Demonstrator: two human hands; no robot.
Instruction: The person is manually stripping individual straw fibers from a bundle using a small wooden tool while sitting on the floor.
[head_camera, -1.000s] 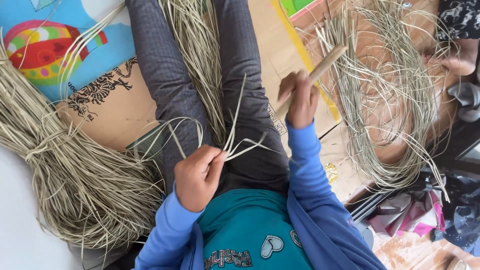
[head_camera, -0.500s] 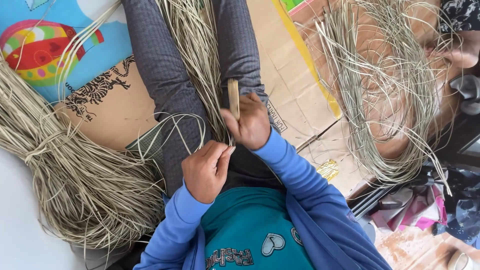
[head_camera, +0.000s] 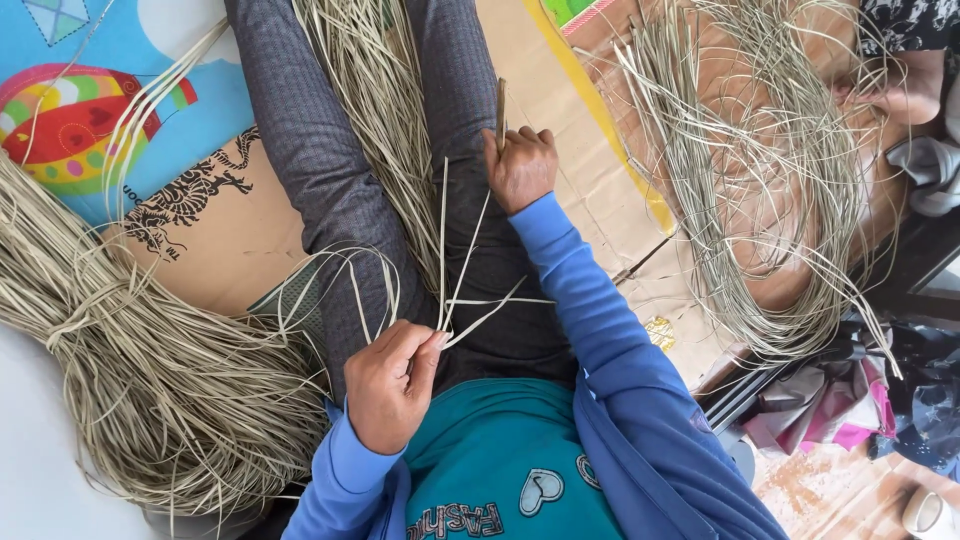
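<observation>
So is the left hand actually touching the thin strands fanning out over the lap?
Touching. The head view shows the left hand pinching the pale strands between thumb and fingertips, where they converge. The right hand grips a thin stick farther up.

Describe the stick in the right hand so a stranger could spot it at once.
Start at the grey trousers of the seated person; pale straw strands lie between the legs. Just right of them, the right hand grips a thin brown stick pointing away from the body. Unlike the limp straw, it is rigid, straight and darker.
</observation>
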